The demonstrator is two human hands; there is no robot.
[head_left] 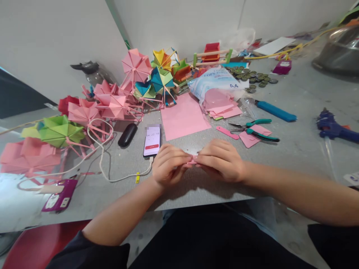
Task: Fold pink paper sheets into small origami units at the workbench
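Between my two hands, over the front of the grey table, is a small folded piece of pink paper [192, 160]. My left hand [170, 164] pinches its left end, and my right hand [220, 160] pinches the other end. Most of the paper is hidden by the fingers. Just beyond the hands lies a flat pink sheet [183, 117]. A phone [152, 141] with a white cable rests beside my left hand. Past my right hand are green-handled pliers [259, 130] on a pink paper square [249, 140], with a pink strip [227, 132] close by.
Folded paper umbrella-like models [112, 104] crowd the left and back. A black case [127, 134] lies near the phone. To the right are a blue cutter [276, 111], a glue gun [336, 125], several coins [252, 76] and an A4 paper wrapper [215, 82].
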